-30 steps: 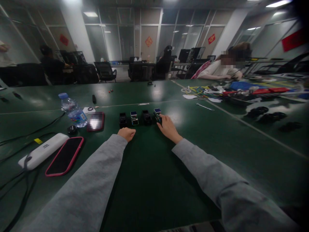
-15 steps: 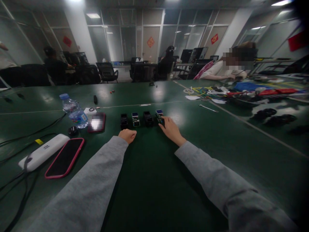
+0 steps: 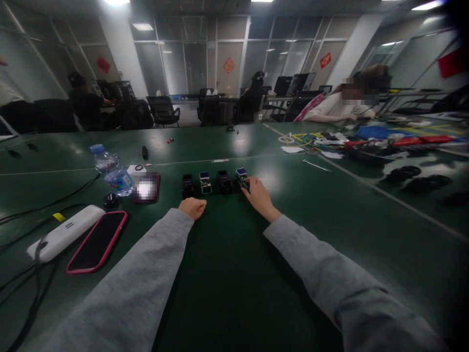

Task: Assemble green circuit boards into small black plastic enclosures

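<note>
My right hand has its thumb and fingers closed on the sides of a small green circuit board with a little screen at its top end. My left hand rests on the table as a loose fist, with nothing seen in it. Just beyond it lies a black plastic case. A second circuit board with a screen lies to the right of that case, and another black case sits between the two boards. These four parts form a row.
On the left are a water bottle, a pink-edged phone, a white power bank, cables and a blurred-out device. Rightward lie a wrench and a heap of wires and tools. A person sits behind it.
My right fingers have drawn in slightly around the circuit board. My left fist has stayed in place, and the view has shifted a little.
</note>
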